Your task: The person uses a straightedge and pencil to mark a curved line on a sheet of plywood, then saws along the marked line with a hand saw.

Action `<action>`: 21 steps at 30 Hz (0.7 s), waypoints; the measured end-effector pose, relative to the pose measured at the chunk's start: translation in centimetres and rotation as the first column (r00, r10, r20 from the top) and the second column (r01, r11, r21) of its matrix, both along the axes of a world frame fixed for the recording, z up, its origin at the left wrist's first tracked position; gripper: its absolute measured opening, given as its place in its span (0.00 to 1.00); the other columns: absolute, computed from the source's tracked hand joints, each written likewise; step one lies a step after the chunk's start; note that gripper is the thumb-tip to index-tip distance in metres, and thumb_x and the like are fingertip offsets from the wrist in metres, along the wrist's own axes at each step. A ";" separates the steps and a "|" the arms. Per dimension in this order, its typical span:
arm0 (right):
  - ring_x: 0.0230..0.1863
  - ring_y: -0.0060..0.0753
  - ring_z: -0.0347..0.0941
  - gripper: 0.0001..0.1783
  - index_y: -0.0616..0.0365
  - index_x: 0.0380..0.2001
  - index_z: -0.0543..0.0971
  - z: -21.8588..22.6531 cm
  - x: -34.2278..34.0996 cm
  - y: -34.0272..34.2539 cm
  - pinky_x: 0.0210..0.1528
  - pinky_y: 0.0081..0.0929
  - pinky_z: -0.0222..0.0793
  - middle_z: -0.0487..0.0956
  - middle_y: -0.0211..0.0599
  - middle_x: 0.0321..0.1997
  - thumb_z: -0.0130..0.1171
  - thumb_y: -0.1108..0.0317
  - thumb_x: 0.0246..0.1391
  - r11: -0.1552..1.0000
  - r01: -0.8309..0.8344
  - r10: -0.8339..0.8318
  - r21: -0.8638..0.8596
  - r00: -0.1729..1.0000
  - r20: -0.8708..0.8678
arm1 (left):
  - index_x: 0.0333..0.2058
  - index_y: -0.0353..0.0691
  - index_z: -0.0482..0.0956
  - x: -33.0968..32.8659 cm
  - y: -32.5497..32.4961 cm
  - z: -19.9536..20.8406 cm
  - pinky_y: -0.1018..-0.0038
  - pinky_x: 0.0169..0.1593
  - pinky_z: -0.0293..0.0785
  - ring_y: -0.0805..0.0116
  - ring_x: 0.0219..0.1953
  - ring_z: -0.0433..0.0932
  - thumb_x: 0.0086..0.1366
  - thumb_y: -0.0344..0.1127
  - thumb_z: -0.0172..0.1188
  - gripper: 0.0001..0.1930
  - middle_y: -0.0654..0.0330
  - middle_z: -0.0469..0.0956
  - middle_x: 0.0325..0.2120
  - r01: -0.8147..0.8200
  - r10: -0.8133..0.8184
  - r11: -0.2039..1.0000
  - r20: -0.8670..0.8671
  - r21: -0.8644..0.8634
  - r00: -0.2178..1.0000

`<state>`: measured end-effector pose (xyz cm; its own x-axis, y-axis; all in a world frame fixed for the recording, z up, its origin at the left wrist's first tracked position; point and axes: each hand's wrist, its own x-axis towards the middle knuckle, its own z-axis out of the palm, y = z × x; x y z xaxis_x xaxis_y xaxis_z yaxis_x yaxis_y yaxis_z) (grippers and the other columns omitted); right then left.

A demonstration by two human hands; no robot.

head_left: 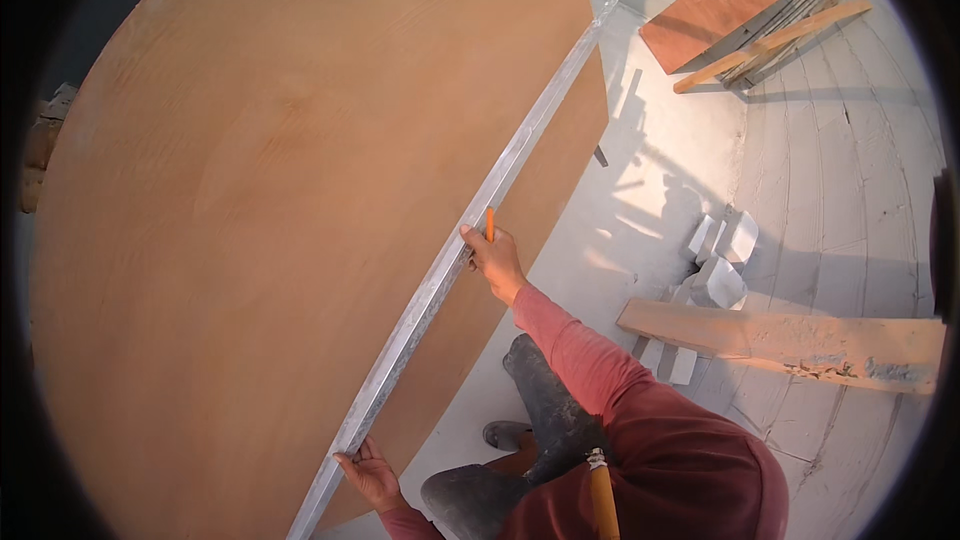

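A long silver metal straightedge (440,270) lies slantwise across a large brown plywood sheet (260,190). My left hand (372,477) grips its near end, the thumb on top and the fingers at its right edge. Farther up, my right hand (497,262) is closed at the straightedge's right edge with the thumb over it. An orange pencil (490,224) sticks up from my right hand. Parts of the fingers on both hands are hidden.
Right of the sheet, a wooden beam (780,340) lies near pale blocks (722,260). At the far right are a reddish board (722,5) and a wooden strip (770,45) beside thin bars. An orange-handled tool (603,500) is against my body.
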<state>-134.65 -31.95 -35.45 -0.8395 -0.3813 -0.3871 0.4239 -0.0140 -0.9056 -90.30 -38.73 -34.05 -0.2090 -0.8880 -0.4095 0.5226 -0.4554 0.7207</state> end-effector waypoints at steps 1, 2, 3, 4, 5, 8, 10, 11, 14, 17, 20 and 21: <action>0.21 0.21 0.68 0.21 0.57 0.26 0.75 -1.0 -0.6 -0.8 0.23 0.24 0.67 0.72 0.28 0.23 0.65 0.52 0.61 1.000 -0.011 0.011 0.007 0.999 -0.052 | 0.64 0.34 0.64 -0.5 -0.6 -1.3 0.65 0.68 0.66 0.57 0.63 0.72 0.70 0.54 0.62 0.35 0.51 0.70 0.62 -0.015 0.018 0.999 0.066 -0.040 0.998; 0.21 0.21 0.68 0.21 0.57 0.26 0.75 -2.1 -1.2 -1.4 0.23 0.24 0.67 0.72 0.28 0.23 0.65 0.52 0.61 1.000 -0.003 0.002 -0.007 0.998 -0.068 | 0.63 0.34 0.66 -0.8 -1.1 -2.5 0.66 0.65 0.69 0.57 0.60 0.75 0.69 0.56 0.63 0.36 0.52 0.72 0.60 -0.030 0.040 0.996 0.131 -0.081 0.991; 0.21 0.21 0.68 0.23 0.57 0.23 0.73 -3.7 -1.7 -2.0 0.23 0.25 0.66 0.70 0.27 0.21 0.65 0.49 0.60 0.999 -0.038 0.034 -0.022 0.989 -0.142 | 0.63 0.34 0.66 -1.1 -1.5 -3.9 0.66 0.65 0.69 0.57 0.60 0.75 0.69 0.56 0.63 0.36 0.52 0.72 0.60 -0.030 0.040 0.995 0.112 -0.094 0.993; 0.21 0.20 0.68 0.26 0.57 0.21 0.72 -5.3 -2.2 -2.5 0.23 0.25 0.65 0.69 0.26 0.19 0.66 0.46 0.59 0.997 -0.068 0.059 -0.036 0.974 -0.218 | 0.63 0.34 0.67 -1.5 -2.0 -5.0 0.67 0.63 0.70 0.57 0.59 0.75 0.69 0.59 0.61 0.37 0.52 0.72 0.60 0.007 0.025 0.988 0.207 -0.152 0.978; 0.19 0.20 0.66 0.30 0.57 0.18 0.70 -6.9 -2.7 -3.0 0.21 0.27 0.62 0.66 0.26 0.16 0.65 0.44 0.59 0.998 -0.056 0.056 0.008 0.954 -0.294 | 0.63 0.34 0.67 -2.0 -2.6 -6.3 0.68 0.61 0.70 0.57 0.59 0.76 0.69 0.62 0.59 0.38 0.52 0.72 0.60 0.046 0.018 0.978 0.301 -0.205 0.953; 0.18 0.21 0.63 0.31 0.56 0.17 0.69 -9.5 -2.4 -4.5 0.20 0.29 0.60 0.66 0.26 0.16 0.65 0.42 0.59 0.999 -0.025 0.005 -0.037 0.880 -0.474 | 0.66 0.28 0.61 -0.9 -4.1 -9.8 0.57 0.67 0.63 0.52 0.63 0.71 0.70 0.68 0.52 0.46 0.47 0.68 0.63 0.126 0.066 0.923 0.471 -0.364 0.880; 0.18 0.21 0.62 0.32 0.56 0.17 0.68 -9.3 -2.1 -5.3 0.20 0.30 0.59 0.66 0.26 0.16 0.64 0.41 0.59 0.987 -0.057 -0.018 -0.148 0.886 -0.463 | 0.64 0.25 0.63 -0.8 -4.7 -10.6 0.59 0.65 0.66 0.52 0.59 0.75 0.69 0.69 0.52 0.47 0.47 0.71 0.59 0.099 0.139 0.886 0.463 -0.454 0.875; 0.18 0.21 0.61 0.33 0.56 0.16 0.68 -9.2 -1.8 -5.5 0.20 0.31 0.59 0.65 0.26 0.16 0.64 0.40 0.59 0.970 -0.076 -0.031 -0.231 0.903 -0.428 | 0.64 0.25 0.63 -0.2 -5.7 -11.0 0.59 0.64 0.67 0.52 0.58 0.76 0.69 0.68 0.54 0.47 0.47 0.73 0.58 0.103 0.159 0.865 0.463 -0.491 0.872; 0.18 0.21 0.61 0.33 0.56 0.16 0.68 -11.4 -4.8 -5.6 0.20 0.31 0.59 0.65 0.26 0.15 0.65 0.39 0.58 0.964 -0.038 -0.112 -0.262 0.839 -0.533 | 0.62 0.25 0.65 -2.7 -5.9 -13.7 0.62 0.61 0.71 0.52 0.55 0.78 0.68 0.66 0.58 0.45 0.46 0.74 0.55 0.036 0.208 0.839 0.382 -0.543 0.901; 0.18 0.23 0.62 0.34 0.56 0.15 0.70 -11.5 -4.0 -5.9 0.21 0.34 0.60 0.67 0.28 0.14 0.66 0.39 0.57 0.967 -0.039 -0.102 -0.252 0.848 -0.520 | 0.60 0.25 0.67 -3.4 -4.8 -11.4 0.64 0.57 0.75 0.52 0.53 0.79 0.67 0.64 0.62 0.43 0.45 0.75 0.53 -0.055 0.275 0.818 0.307 -0.572 0.911; 0.18 0.25 0.63 0.34 0.56 0.14 0.70 -11.2 -4.2 -5.4 0.21 0.35 0.60 0.68 0.29 0.14 0.66 0.39 0.56 0.982 -0.041 -0.068 -0.185 0.834 -0.548 | 0.59 0.25 0.67 -2.6 -4.6 -12.0 0.64 0.55 0.76 0.53 0.52 0.80 0.66 0.62 0.64 0.42 0.44 0.75 0.52 -0.117 0.290 0.846 0.265 -0.520 0.920; 0.18 0.25 0.63 0.34 0.57 0.14 0.70 -11.0 -4.0 -5.4 0.21 0.36 0.61 0.68 0.30 0.14 0.66 0.39 0.56 0.985 -0.063 -0.037 -0.161 0.832 -0.553 | 0.59 0.25 0.68 -2.1 -5.0 -12.2 0.65 0.55 0.76 0.53 0.52 0.80 0.66 0.62 0.64 0.42 0.44 0.75 0.51 -0.117 0.287 0.864 0.287 -0.490 0.914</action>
<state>-138.69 -37.35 -46.48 -0.8879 -0.4098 0.2092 -0.1449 -0.1826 -0.9725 -92.43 -43.77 -46.22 0.0718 -0.9967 0.0381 0.2514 0.0551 0.9663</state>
